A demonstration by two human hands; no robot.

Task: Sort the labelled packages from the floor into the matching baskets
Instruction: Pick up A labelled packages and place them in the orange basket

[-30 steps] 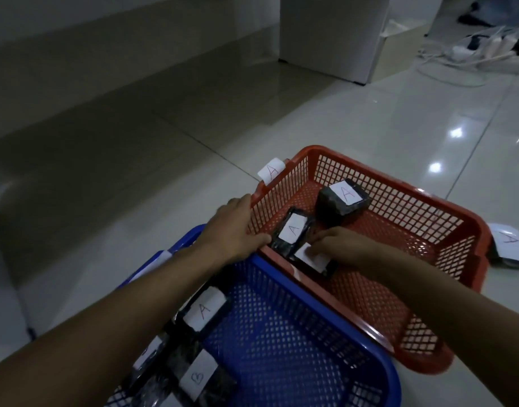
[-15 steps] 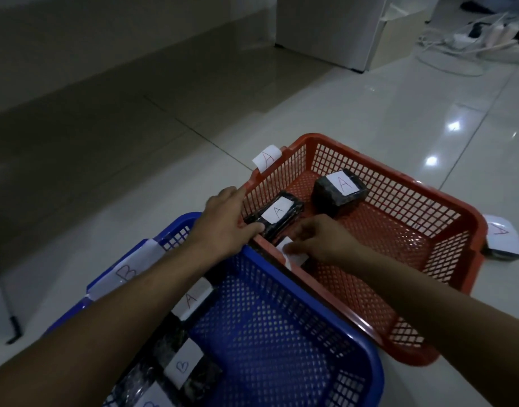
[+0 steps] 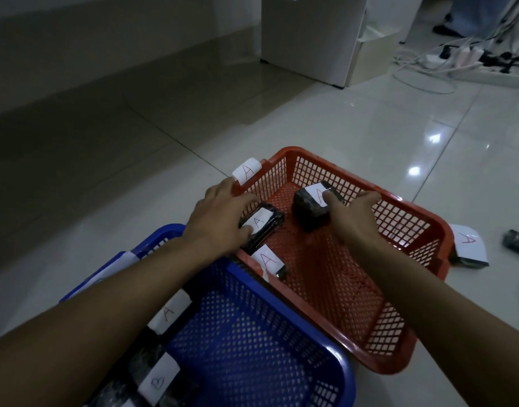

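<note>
three "a" packages sit in the red basket (image 3: 411, 227). my left hand (image 3: 220, 218) pinches the flat package (image 3: 262, 227); my right hand (image 3: 352, 215) grips the chunky package (image 3: 309, 211). not done, i think: an "a" package (image 3: 168, 314) lies in the blue basket (image 3: 281, 289), and another (image 3: 469, 245) waits on the floor (image 3: 369, 127).
</note>
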